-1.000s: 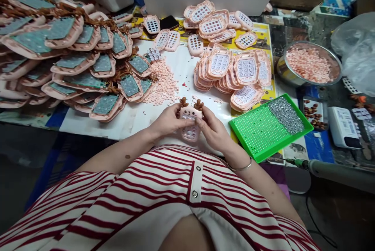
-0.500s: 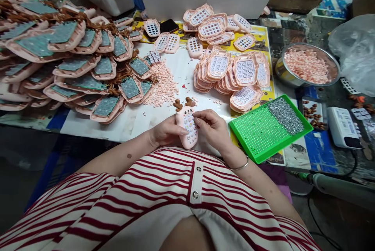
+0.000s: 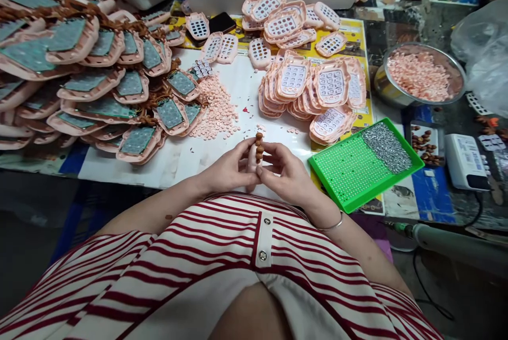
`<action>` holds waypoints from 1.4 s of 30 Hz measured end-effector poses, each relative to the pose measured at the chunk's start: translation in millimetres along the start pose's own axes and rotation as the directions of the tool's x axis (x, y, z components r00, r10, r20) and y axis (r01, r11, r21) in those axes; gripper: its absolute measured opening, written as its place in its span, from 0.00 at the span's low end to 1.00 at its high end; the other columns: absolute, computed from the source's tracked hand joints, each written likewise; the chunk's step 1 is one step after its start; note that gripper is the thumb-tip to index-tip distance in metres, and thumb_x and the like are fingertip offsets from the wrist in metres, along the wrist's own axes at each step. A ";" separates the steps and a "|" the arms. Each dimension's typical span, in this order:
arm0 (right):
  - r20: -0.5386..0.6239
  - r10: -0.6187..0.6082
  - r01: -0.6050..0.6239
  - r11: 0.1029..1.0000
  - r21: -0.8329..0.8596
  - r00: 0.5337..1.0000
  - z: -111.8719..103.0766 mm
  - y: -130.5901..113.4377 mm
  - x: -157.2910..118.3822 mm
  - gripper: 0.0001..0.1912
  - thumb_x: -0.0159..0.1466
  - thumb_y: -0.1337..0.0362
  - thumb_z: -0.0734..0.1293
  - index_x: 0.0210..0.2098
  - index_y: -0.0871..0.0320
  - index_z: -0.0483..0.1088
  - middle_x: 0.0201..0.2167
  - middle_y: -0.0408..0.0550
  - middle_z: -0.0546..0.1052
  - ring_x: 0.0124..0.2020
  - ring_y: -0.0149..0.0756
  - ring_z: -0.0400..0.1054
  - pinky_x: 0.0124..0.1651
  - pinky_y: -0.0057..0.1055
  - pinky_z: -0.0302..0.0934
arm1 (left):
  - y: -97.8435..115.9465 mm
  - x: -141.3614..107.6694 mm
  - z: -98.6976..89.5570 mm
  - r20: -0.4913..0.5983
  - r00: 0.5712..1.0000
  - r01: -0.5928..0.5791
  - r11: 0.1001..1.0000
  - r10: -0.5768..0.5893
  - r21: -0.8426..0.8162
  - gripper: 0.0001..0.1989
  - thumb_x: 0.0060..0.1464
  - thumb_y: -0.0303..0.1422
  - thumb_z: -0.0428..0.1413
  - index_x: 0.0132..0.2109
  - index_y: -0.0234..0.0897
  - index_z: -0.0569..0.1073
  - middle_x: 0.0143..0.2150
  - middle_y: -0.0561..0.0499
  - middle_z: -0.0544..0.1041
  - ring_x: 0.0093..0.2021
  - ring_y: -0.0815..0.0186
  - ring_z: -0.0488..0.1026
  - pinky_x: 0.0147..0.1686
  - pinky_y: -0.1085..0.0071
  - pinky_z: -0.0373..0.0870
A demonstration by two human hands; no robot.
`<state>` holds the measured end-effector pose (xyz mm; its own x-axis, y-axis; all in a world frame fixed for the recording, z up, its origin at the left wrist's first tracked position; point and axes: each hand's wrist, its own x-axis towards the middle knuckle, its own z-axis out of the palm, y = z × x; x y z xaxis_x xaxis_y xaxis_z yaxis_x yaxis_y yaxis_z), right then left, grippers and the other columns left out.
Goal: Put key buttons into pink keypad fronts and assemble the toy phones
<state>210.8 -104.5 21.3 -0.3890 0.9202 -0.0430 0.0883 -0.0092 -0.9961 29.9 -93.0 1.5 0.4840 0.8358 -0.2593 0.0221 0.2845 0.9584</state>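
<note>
A pink toy phone with brown antlers is held edge-on between both hands, in front of the striped shirt. My left hand is closed around one side of it. The fingers of my right hand close on the other side, near the antlers. The keypad face is turned out of sight. Beyond the hands lies a heap of small pink pieces on the white sheet. To their right is a green perforated tray with many silver screws at its far end.
Pink shells with greenish boards are piled high on the left. Stacked keypad fronts stand mid-table, with loose fronts behind. A metal bowl of pink parts, a small box of brown pieces and a white device sit at right.
The toy phone has turned from showing its keypad face to standing edge-on. My right hand has shifted from the face to grip its side. The view has shifted slightly.
</note>
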 end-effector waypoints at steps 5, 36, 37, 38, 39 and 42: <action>-0.054 -0.040 0.019 0.935 -0.353 0.998 10.7 -10.8 -7.4 0.28 0.61 0.68 0.61 0.61 0.56 0.56 0.54 0.58 0.74 0.52 0.48 0.73 0.55 0.53 0.69 | 8.1 -1.6 8.0 -0.132 0.991 0.009 0.993 0.007 0.121 0.39 0.43 0.30 0.67 0.62 0.33 0.63 0.59 0.39 0.73 0.55 0.55 0.75 0.56 0.61 0.74; 0.023 0.204 -0.203 0.940 0.274 0.979 -5.2 2.6 3.9 0.24 0.57 0.61 0.71 0.52 0.52 0.64 0.51 0.50 0.75 0.51 0.39 0.73 0.54 0.42 0.71 | -8.0 0.1 -16.7 0.115 0.837 -0.487 0.633 0.535 0.602 0.31 0.45 0.32 0.65 0.57 0.39 0.69 0.57 0.40 0.74 0.58 0.52 0.72 0.60 0.53 0.68; 0.022 0.198 -0.197 0.940 0.278 0.980 -5.6 4.0 3.0 0.24 0.57 0.60 0.71 0.52 0.52 0.64 0.52 0.50 0.75 0.52 0.39 0.73 0.55 0.43 0.70 | -8.4 -0.4 -17.1 0.120 0.842 -0.481 0.632 0.526 0.608 0.31 0.45 0.32 0.65 0.57 0.39 0.69 0.57 0.40 0.74 0.59 0.52 0.71 0.60 0.53 0.68; 0.021 0.192 -0.190 0.941 0.280 0.981 -6.1 5.4 2.3 0.24 0.57 0.60 0.71 0.52 0.52 0.64 0.52 0.50 0.75 0.53 0.40 0.72 0.57 0.43 0.69 | -8.8 -0.9 -17.6 0.128 0.842 -0.483 0.626 0.524 0.613 0.31 0.46 0.32 0.65 0.58 0.39 0.68 0.57 0.40 0.74 0.59 0.52 0.71 0.60 0.52 0.68; 0.022 0.185 -0.184 0.942 0.282 0.983 -6.7 6.7 1.6 0.25 0.58 0.59 0.72 0.52 0.52 0.64 0.53 0.50 0.74 0.54 0.40 0.71 0.58 0.44 0.68 | -9.4 -1.3 -18.0 0.138 0.838 -0.489 0.617 0.527 0.617 0.31 0.46 0.32 0.64 0.58 0.39 0.68 0.58 0.39 0.74 0.60 0.52 0.71 0.60 0.52 0.68; 0.050 0.173 -0.180 0.938 0.297 0.984 -8.0 9.8 0.0 0.25 0.58 0.58 0.73 0.53 0.51 0.64 0.56 0.51 0.72 0.56 0.40 0.70 0.61 0.45 0.66 | -12.2 -2.1 -19.3 0.161 0.809 -0.540 0.606 0.566 0.583 0.30 0.48 0.30 0.64 0.59 0.40 0.68 0.58 0.40 0.74 0.61 0.53 0.71 0.62 0.53 0.66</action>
<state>219.0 -101.5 12.2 -0.4134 0.8839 -0.2186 -0.1191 -0.2905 -0.9494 11.7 -89.1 -11.9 0.5449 0.7611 0.3519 0.2623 -0.5533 0.7906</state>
